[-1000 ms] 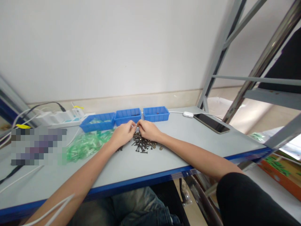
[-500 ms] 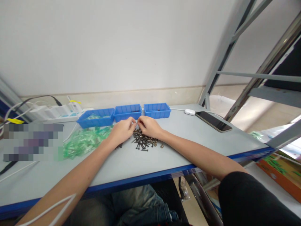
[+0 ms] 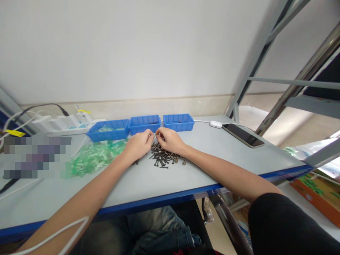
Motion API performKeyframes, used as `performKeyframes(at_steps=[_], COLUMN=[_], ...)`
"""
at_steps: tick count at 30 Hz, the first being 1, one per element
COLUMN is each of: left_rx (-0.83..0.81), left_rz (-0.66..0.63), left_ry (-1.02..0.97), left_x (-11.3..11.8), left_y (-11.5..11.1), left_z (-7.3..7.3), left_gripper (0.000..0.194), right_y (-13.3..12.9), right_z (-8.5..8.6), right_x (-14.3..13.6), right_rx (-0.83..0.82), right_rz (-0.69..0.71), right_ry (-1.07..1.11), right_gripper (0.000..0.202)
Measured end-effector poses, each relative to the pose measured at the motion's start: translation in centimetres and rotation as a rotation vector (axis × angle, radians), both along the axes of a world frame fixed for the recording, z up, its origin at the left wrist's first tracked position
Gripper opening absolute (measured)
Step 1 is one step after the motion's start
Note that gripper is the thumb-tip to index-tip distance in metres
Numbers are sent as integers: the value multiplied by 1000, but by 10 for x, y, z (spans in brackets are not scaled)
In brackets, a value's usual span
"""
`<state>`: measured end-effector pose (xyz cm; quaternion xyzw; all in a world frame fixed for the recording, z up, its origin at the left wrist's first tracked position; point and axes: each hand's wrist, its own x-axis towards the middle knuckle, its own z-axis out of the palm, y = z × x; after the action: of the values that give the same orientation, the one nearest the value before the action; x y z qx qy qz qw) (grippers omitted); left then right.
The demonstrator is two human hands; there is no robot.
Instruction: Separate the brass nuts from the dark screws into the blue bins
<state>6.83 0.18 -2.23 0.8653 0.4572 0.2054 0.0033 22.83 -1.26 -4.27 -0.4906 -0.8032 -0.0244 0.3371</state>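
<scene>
My left hand [image 3: 138, 144] and my right hand [image 3: 170, 140] meet fingertip to fingertip above a pile of dark screws [image 3: 161, 156]. Both hands are closed in a pinch. A small, thin item shows between the fingertips, too tiny to name. Some brass-coloured pieces [image 3: 183, 163] lie at the pile's right edge. Left of my left hand is a heap of clear and green plastic pieces or small bags [image 3: 98, 157]. A few more dark screws [image 3: 136, 162] lie partly hidden beside my left wrist.
Three blue bins stand along the back: a left one [image 3: 107, 136], a middle one [image 3: 142, 129] and a right one [image 3: 178, 126], each with small contents. A white earphone case [image 3: 215, 124] and a phone [image 3: 243, 135] lie to the right. A power strip [image 3: 63, 124] with cables stands at the left.
The view has shifted slightly. My hands stay together over the screws, with only a small movement of the fingers.
</scene>
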Motion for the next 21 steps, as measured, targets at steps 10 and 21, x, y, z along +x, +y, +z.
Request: performKeyframes(at_steps=[10,21], left_rx=[-15,10], left_rz=[-36,-106], left_ry=[-109,-138], left_x=[-1,-3], left_y=[-1,2], left_z=[0,0], left_gripper=[26,23], right_y=[-2,-4], right_z=[5,9], right_x=[-1,1], right_rx=[-21,-29], right_rz=[16,2], right_ry=[-18,-14], right_gripper=[18,19])
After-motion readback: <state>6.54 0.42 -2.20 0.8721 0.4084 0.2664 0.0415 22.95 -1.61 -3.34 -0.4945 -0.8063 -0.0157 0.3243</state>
